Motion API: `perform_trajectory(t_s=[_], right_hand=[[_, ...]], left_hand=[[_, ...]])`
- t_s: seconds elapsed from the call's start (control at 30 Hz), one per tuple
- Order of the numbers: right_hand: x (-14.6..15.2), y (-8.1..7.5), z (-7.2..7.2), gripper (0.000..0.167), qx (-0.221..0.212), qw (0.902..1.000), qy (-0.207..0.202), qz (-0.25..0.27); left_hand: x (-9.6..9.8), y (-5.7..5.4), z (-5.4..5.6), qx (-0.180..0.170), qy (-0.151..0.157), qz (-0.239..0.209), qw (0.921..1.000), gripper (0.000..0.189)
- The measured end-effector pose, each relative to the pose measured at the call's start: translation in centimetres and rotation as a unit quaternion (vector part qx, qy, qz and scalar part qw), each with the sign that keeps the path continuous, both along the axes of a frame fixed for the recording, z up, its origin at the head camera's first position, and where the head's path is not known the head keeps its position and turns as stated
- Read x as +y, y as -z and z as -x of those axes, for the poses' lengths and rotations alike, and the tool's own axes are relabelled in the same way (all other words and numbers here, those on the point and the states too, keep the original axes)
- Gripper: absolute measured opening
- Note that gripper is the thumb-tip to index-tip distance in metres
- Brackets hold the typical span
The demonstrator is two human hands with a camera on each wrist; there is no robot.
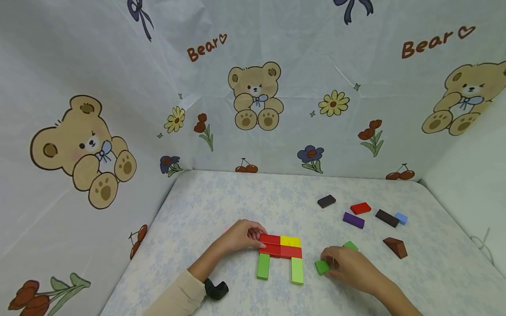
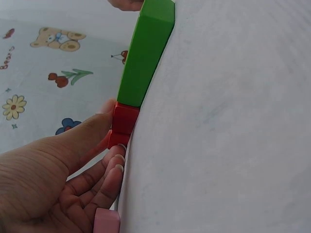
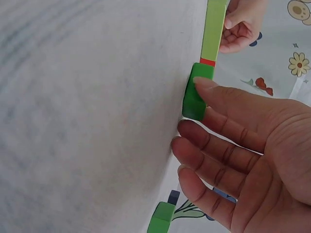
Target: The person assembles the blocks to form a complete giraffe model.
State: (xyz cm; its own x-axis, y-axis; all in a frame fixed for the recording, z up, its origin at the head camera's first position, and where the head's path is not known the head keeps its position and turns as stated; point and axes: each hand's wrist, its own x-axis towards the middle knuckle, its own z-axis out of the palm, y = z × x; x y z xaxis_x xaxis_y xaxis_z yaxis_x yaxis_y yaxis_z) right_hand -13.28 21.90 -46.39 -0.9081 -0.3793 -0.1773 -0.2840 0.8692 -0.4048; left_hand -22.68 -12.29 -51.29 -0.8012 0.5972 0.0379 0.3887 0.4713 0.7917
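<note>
Thumb and fingers of my left hand (image 1: 242,235) pinch the left ends of two red blocks (image 1: 270,239) laid side by side. A yellow block (image 1: 290,242) and another red block (image 1: 291,252) adjoin them on the right. Below this group extend a green block (image 1: 262,266) and a light green block (image 1: 297,271), like two legs. To the right, my right hand (image 1: 352,267) holds a small green block (image 3: 197,99) between thumb and index finger, close to the table; its other fingers are loosely bent. Another green block (image 1: 350,245) lies behind that hand, partly hidden.
Farther right lie black blocks (image 1: 326,201), a red block (image 1: 360,208), a purple block (image 1: 353,220), a blue block (image 1: 401,218) and a brown wedge (image 1: 396,247). A pink block (image 2: 106,221) sits beside my left fingers. A black curved object (image 1: 216,290) is at my left wrist.
</note>
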Motion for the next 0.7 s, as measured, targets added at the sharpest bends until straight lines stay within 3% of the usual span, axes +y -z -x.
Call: perform_trajectory(t_s=[0.27,0.7], right_hand=[[0.1,-0.2,-0.2,0.031,0.008,0.9997,0.022,0.005],[-1.5,-1.9,-1.1,0.029,0.081,0.9964,-0.019,0.018]], left_hand=[[0.2,-0.1,0.0,0.001,-0.006,0.008,1.0000,0.027],[0.1,-0.4,-0.2,0.005,-0.003,0.004,1.0000,0.028]])
